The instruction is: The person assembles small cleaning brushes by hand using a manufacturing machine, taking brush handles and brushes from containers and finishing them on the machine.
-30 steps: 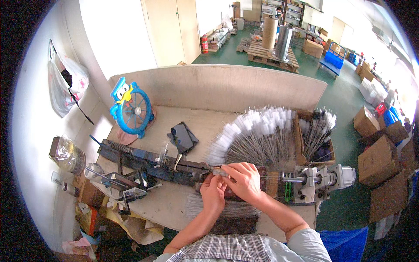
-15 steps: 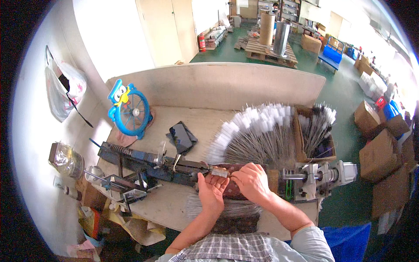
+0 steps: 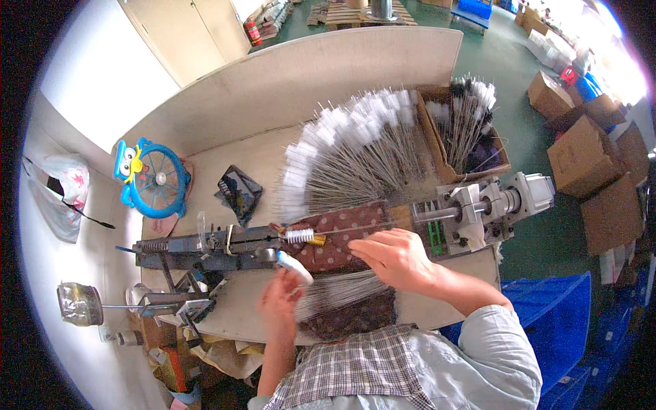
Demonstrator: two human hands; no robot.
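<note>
A brush with white bristles (image 3: 299, 236) and a yellowish part at its right end lies at the end of the long dark metal bench machine (image 3: 236, 242). Its thin wire stem runs right, toward the shaft of the motor unit (image 3: 478, 212). My left hand (image 3: 279, 301), smeared by motion, is in front of the machine, its fingers around a blurred white tube-like piece with a blue end (image 3: 298, 269). Over the brown dotted cloth (image 3: 342, 236), my right hand (image 3: 400, 258) has thumb and fingers pressed together just below the stem; whatever they pinch is hidden.
Many white-tipped wire brushes (image 3: 355, 143) fan out behind the cloth, beside a cardboard box (image 3: 437, 147) of more brushes. Loose wires (image 3: 342, 295) lie near my apron. A blue fan (image 3: 160, 179) and a dark flat packet (image 3: 239, 193) sit left. Blue crates (image 3: 547, 307) stand right.
My hands have moved apart: the left has left the brush and turned from palm-up to closed around the white piece. The right stays near the stem. The view has tilted down.
</note>
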